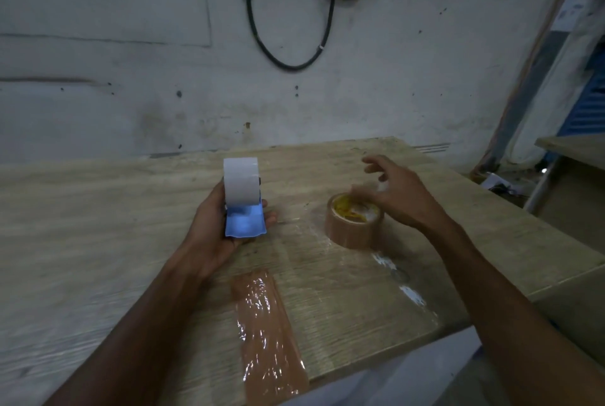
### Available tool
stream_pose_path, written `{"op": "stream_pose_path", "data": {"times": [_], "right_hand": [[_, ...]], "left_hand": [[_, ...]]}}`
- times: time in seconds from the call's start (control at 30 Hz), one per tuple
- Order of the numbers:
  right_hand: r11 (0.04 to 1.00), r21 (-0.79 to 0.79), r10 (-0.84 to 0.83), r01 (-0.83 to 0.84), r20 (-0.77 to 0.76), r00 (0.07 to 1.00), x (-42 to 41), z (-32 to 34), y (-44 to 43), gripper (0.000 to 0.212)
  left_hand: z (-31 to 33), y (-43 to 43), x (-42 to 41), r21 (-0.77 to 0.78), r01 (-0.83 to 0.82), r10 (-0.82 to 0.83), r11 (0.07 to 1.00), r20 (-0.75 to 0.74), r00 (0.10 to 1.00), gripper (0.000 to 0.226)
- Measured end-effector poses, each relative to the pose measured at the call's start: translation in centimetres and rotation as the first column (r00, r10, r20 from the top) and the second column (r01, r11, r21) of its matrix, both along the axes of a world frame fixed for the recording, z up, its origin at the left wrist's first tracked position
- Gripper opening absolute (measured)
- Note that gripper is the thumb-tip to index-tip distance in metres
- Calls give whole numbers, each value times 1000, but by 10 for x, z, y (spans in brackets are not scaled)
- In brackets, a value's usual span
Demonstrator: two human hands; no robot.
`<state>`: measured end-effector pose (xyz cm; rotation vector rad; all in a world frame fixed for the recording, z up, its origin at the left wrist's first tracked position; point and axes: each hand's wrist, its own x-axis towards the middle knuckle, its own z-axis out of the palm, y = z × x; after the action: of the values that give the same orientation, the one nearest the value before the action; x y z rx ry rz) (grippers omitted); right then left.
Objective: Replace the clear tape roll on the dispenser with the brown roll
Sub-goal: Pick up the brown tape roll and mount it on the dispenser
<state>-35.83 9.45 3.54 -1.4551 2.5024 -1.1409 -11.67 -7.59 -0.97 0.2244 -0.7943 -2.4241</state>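
Note:
My left hand (pixel 212 225) holds a blue tape dispenser (pixel 245 220) just above the wooden table (pixel 98 242), with a whitish clear tape roll (pixel 241 180) standing upright on it. To the right, the brown tape roll (pixel 352 228) lies flat on the table, its core showing yellow print. My right hand (pixel 397 197) hovers over the brown roll's right side with its fingers spread; it is motion-blurred and grips nothing that I can see.
A strip of brown tape (pixel 266 333) is stuck on the table near its front edge. A strip of clear tape (pixel 399 278) glints to its right. The table's right edge (pixel 510 209) drops off beside my right forearm. A stained wall (pixel 196 94) stands behind.

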Motion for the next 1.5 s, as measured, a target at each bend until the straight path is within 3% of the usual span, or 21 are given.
{"op": "stream_pose_path", "data": {"times": [0.13, 0.2, 0.27, 0.5, 0.6, 0.67, 0.73, 0.83, 0.97, 1.1, 1.4, 1.5], "right_hand": [[961, 276, -5, 22, -61, 998, 25, 3, 0, 112], [930, 366, 3, 34, -100, 995, 31, 0, -2, 119], [910, 413, 7, 38, -108, 994, 36, 0, -3, 117], [888, 456, 0, 54, -117, 993, 44, 9, -4, 102], [938, 343, -37, 54, -55, 998, 42, 11, -5, 111], [989, 147, -40, 30, 64, 997, 40, 10, -7, 113], [997, -60, 62, -49, 228, 972, 43, 10, -17, 120], [942, -311, 253, -125, 414, 874, 53, 10, -41, 131], [842, -509, 444, -177, 469, 764, 68, 8, -73, 109], [775, -589, 551, -230, 449, 703, 81, -9, -86, 99], [724, -532, 615, -439, 207, 761, 80, -18, -77, 107], [691, -544, 630, -477, 129, 766, 80, -15, -75, 107]], "left_hand": [[-3, -2, -2, 19, 48, -47, 999, -44, 998, 74], [-4, -2, -2, 29, 46, -46, 999, -26, 999, 59], [-1, 2, 0, 2, 12, -12, 1000, 28, 1000, 41], [-2, -1, 3, -5, -107, 106, 994, 160, 981, 42], [-1, -2, 6, 3, -112, 111, 994, 136, 985, 48], [-1, -2, 7, 18, -142, 138, 990, 147, 979, 54], [-4, -7, 7, 53, -171, 162, 984, 137, 977, 65], [1, -8, 11, 70, -258, 247, 964, 137, 959, 48], [3, -7, 13, 51, -293, 290, 955, 62, 955, 39], [-5, -18, 15, 62, -320, 318, 945, 45, 947, 41], [-21, -40, 11, 24, -249, 250, 968, -96, 963, 91], [-16, -30, 13, 6, -247, 247, 969, -44, 968, 88]]}}
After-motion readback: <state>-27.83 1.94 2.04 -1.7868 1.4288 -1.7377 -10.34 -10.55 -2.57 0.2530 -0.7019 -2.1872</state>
